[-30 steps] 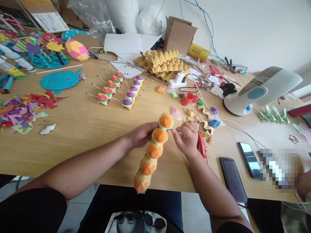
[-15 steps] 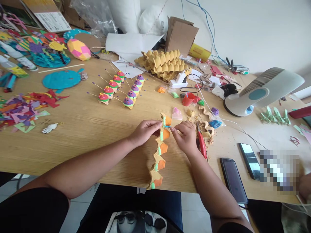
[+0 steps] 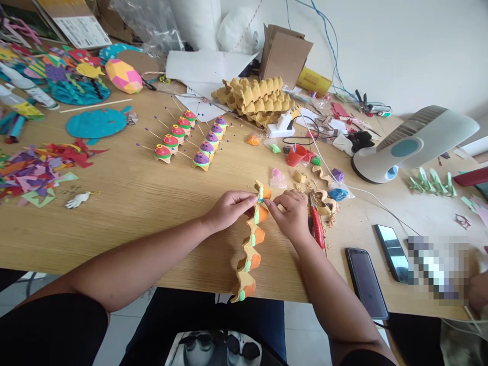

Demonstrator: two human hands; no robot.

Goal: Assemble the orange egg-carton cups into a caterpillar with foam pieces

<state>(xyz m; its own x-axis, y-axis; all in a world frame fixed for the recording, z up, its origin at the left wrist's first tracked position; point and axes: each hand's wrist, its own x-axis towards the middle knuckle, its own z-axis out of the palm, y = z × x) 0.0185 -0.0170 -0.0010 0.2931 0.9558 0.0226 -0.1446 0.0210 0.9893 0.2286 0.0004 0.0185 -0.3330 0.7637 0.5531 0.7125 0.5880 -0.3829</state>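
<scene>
The egg-carton strip [image 3: 251, 244] had turned from face-up onto its side (green edges showing) over the near edge of the tabletop [image 3: 133, 203]. The left hand [image 3: 229, 208] and the right hand [image 3: 292, 216] each pinched its top end.

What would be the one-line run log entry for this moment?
left hand: pinches top of egg-carton strip | right hand: pinches same top end | strip: side-on, orange caps toward right hand | nearby: red-handled tool

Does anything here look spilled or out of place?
Cardboard crumbs lie scattered by the red tool beside the right hand, which pinches the carton strip with the left hand. Paper scraps litter the table's left.
</scene>
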